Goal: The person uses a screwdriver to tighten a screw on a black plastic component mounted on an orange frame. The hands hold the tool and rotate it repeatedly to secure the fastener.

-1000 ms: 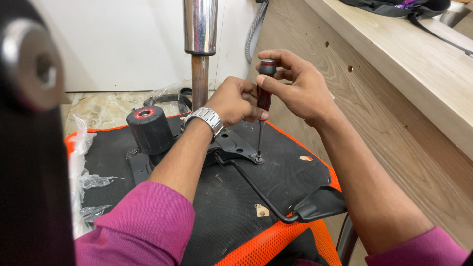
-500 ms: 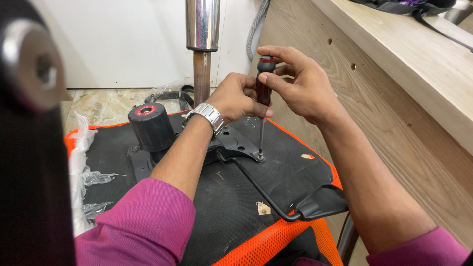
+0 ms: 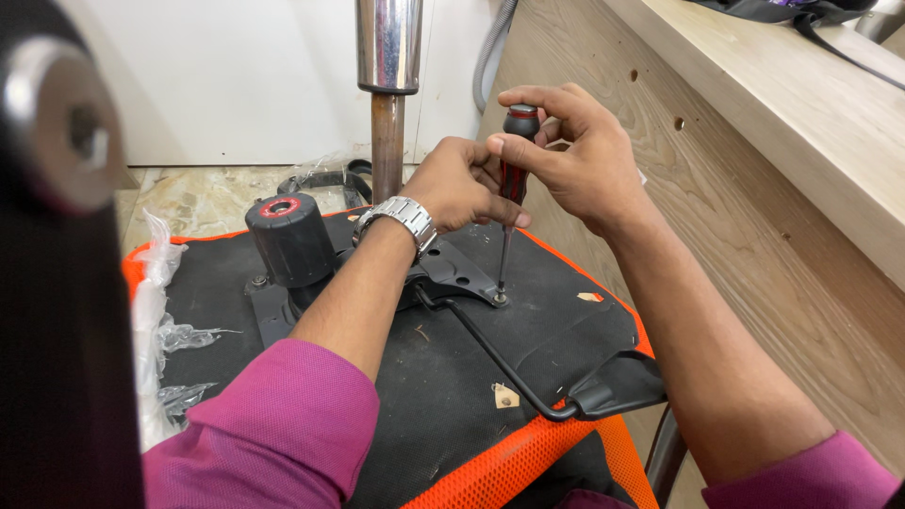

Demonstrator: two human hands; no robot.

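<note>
A screwdriver (image 3: 514, 179) with a black and red handle stands upright, its tip on a screw (image 3: 500, 298) in a black metal bracket (image 3: 452, 269). My right hand (image 3: 575, 155) grips the top of the handle. My left hand (image 3: 464, 184), with a silver watch on its wrist, pinches the lower handle and shaft. The bracket is fixed to the black underside of an upturned chair seat (image 3: 424, 377) with orange mesh edging.
A black knob with a red ring (image 3: 287, 238) stands left of the bracket. A chrome gas-lift column (image 3: 387, 85) rises behind it. A black lever rod (image 3: 500, 363) runs to a paddle at the seat's right edge. Wooden panel at right; clear plastic wrap at left.
Both hands have stayed on the screwdriver, with the fingers shifting slightly around the handle. The tip stays on the same screw.
</note>
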